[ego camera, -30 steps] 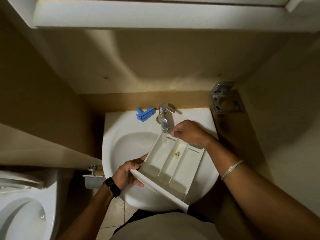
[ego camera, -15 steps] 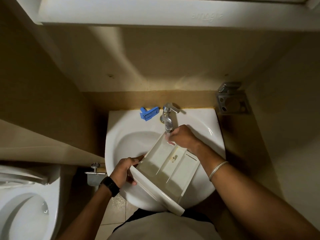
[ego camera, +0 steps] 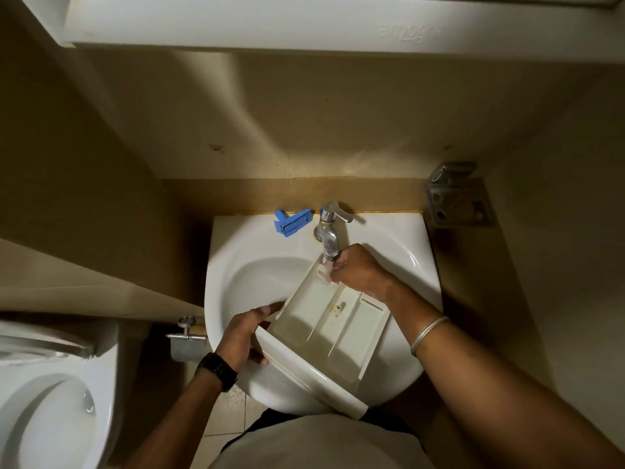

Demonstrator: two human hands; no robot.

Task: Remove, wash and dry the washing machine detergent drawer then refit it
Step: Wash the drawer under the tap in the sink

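The white detergent drawer (ego camera: 333, 328) lies tilted over the white basin (ego camera: 257, 265), its three compartments facing up and its front panel towards me. My left hand (ego camera: 245, 335) grips the drawer's left front corner. My right hand (ego camera: 358, 267) is closed on the drawer's far edge, right under the spout of the chrome tap (ego camera: 328, 228). I cannot tell whether water is running.
A blue plastic insert (ego camera: 291, 222) lies on the basin's back rim, left of the tap. A toilet (ego camera: 50, 407) stands at the lower left, with a metal valve (ego camera: 185, 330) between it and the basin. A metal holder (ego camera: 455, 198) hangs on the right wall.
The drawer and both hands have shifted left and towards the tap. My right hand slid along the far edge from its right part to the left corner under the spout.
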